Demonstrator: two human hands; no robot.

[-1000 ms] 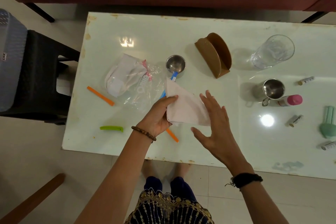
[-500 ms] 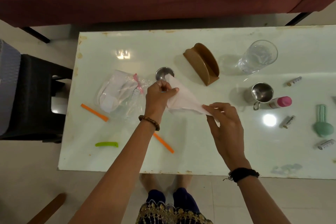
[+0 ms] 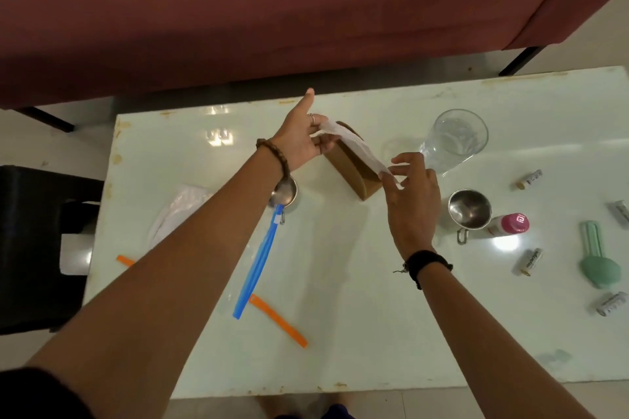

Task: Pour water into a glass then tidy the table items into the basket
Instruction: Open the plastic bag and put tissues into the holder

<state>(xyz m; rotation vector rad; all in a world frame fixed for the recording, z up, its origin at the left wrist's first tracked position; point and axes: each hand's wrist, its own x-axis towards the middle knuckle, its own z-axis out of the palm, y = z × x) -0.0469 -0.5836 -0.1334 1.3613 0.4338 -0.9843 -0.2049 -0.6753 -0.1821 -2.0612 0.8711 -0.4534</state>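
A folded white napkin (image 3: pixel 354 146) is stretched between my two hands just above the brown napkin holder (image 3: pixel 354 173). My left hand (image 3: pixel 303 139) pinches its far end, index finger pointing away. My right hand (image 3: pixel 412 187) pinches the near end beside the holder's right side. A clear glass (image 3: pixel 454 139) with water stands right of the holder. The basket is not in view.
On the white table (image 3: pixel 357 333) lie two steel cups (image 3: pixel 469 209) (image 3: pixel 287 196), a blue strip (image 3: pixel 260 262), orange strips (image 3: pixel 279 320), a plastic bag (image 3: pixel 177 211), a pink-capped bottle (image 3: pixel 509 224), a green tool (image 3: pixel 595 258) and several small tubes. A black stool (image 3: pixel 37 241) stands left, a maroon sofa (image 3: pixel 272 10) behind.
Both hands carried the napkin away from me, from the table's middle to just over the brown holder. The right hand went from open beside it to pinching its end.
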